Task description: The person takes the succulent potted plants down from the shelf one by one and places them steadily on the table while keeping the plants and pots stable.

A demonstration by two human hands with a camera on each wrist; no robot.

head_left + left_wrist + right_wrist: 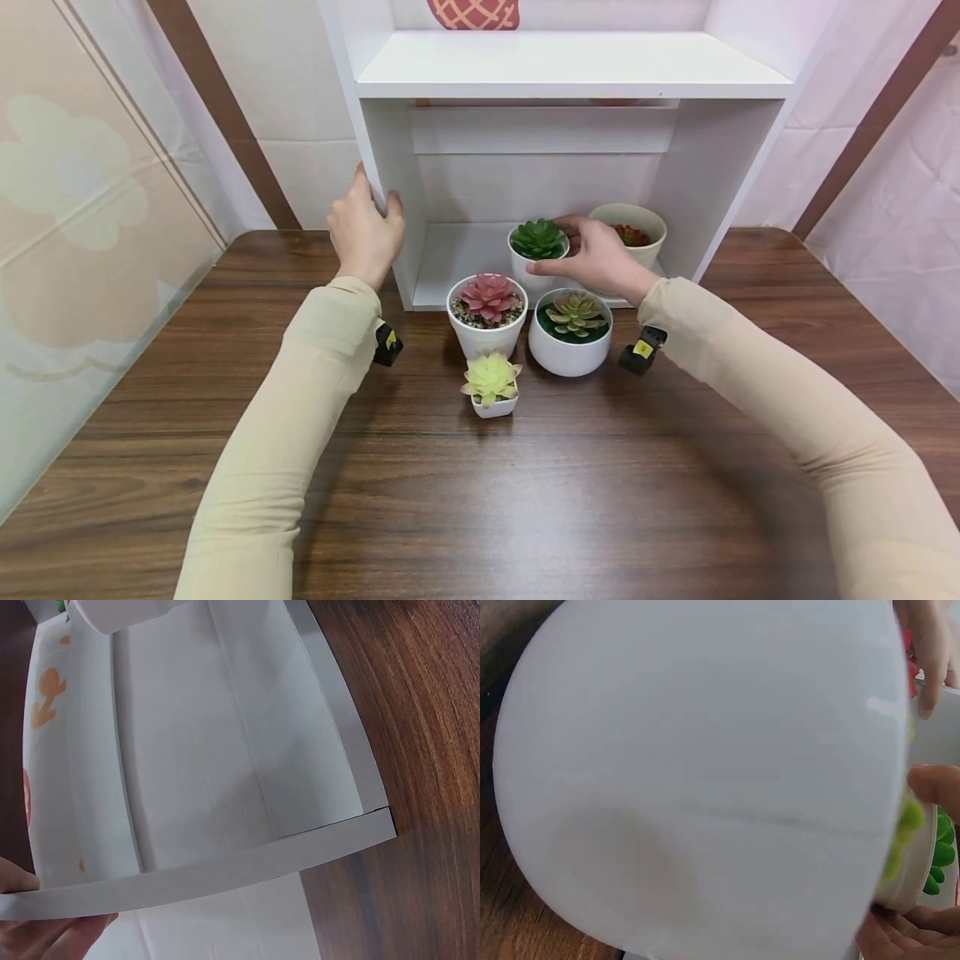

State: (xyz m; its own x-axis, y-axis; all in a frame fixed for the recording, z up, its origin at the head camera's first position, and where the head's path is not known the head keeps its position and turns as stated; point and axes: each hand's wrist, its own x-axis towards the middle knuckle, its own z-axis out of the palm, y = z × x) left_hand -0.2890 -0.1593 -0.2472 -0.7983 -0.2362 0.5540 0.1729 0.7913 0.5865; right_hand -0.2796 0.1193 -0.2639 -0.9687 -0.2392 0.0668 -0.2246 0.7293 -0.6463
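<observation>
My left hand grips the front edge of the left side panel of a white shelf, thumb inside and fingers outside. In the left wrist view, fingers lie around that panel. My right hand holds a small white pot with a green succulent by its sides, at the front of the lower compartment. Just in front of it stand a white pot with a pink succulent and a round white bowl with a green-red succulent. The bowl's wall fills most of the right wrist view.
A cream pot with a reddish succulent stands at the compartment's right, partly behind my right hand. Nearest me on the brown wooden table is a small square pot with a yellow-green succulent. The upper shelf board spans above the hands.
</observation>
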